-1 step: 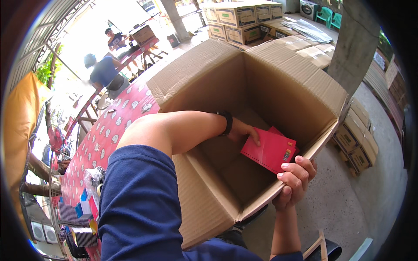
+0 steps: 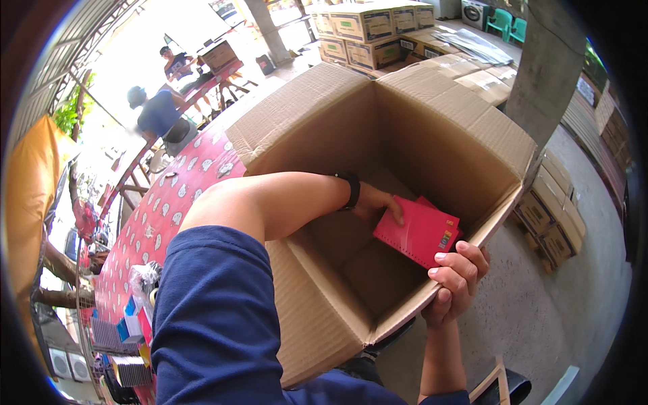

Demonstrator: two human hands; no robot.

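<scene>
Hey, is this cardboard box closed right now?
No, the cardboard box is open, with the left hand holding a red notebook inside.

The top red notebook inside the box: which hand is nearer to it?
Left. The left hand holds the red notebook at its left side; the right hand grips the box by its edge, near the notebook's lower corner.

View shifted very slightly, stacked cartons (image 2: 364, 28), green chairs (image 2: 499, 23) and concrete pillar (image 2: 545, 67) now a touch farther left.
</scene>
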